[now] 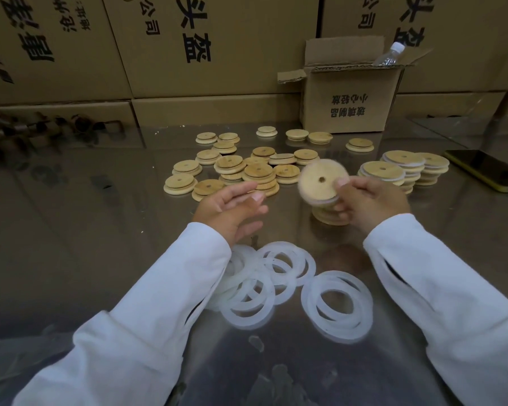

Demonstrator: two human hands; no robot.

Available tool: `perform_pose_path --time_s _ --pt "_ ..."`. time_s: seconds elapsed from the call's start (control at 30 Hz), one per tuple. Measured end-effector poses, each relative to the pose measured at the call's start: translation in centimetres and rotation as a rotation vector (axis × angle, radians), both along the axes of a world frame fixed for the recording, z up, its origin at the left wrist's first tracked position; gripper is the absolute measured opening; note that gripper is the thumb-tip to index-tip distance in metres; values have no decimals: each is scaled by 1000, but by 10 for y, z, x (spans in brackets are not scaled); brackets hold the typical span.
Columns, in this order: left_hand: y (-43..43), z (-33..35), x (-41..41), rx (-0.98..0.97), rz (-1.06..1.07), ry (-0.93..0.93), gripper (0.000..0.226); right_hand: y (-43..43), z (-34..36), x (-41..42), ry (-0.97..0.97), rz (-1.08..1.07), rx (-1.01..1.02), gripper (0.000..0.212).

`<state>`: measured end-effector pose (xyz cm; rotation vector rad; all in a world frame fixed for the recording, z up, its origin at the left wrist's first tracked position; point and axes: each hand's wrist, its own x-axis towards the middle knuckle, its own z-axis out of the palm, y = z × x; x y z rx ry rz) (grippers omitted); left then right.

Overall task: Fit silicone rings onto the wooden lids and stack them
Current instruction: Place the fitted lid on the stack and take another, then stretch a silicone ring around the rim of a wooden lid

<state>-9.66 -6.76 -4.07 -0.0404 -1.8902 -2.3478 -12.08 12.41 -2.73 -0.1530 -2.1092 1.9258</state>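
My right hand (367,200) pinches a round wooden lid (320,181) with a centre hole, held tilted above the table; a white silicone ring shows at its lower rim, blurred. A short stack of lids (329,216) sits just under it. My left hand (232,206) hovers to the left of the lid, fingers relaxed, holding nothing. Several loose white silicone rings (276,276) lie near my wrists, with another small pile (338,306) to the right. Many bare wooden lids (235,168) lie scattered in the middle. Stacks of ringed lids (402,171) stand at the right.
The table top (85,230) is shiny metal. An open cardboard box (346,98) with a plastic bottle (389,55) stands at the back right. A phone (487,171) lies at the far right. Large cartons (188,48) wall the back. Dark small parts (41,130) sit at the back left.
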Motion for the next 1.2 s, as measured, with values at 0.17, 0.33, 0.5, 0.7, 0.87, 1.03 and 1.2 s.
perform_pose_path --time_s 0.17,0.33,0.5,0.7,0.87,1.03,1.2 --pt "-2 1 0 -13 78 7 15 15 -1 -21 -163 -127 -274 19" --pt "-14 0 -12 -109 300 1 18 16 -4 -26 -234 -175 -128 29" --pt "-47 2 -43 -235 608 -47 19 17 -4 -24 -201 -202 -55 37" --pt "-66 1 -81 -733 508 -133 41 1 4 -5 105 -76 115 21" --pt "-60 1 -96 -1160 312 -297 55 -6 0 3 249 51 239 17" --pt "-58 4 -89 -1095 333 -280 62 -5 -4 1 282 63 281 15" --pt "-36 23 -52 -910 255 80 63 -13 -5 5 240 139 273 13"
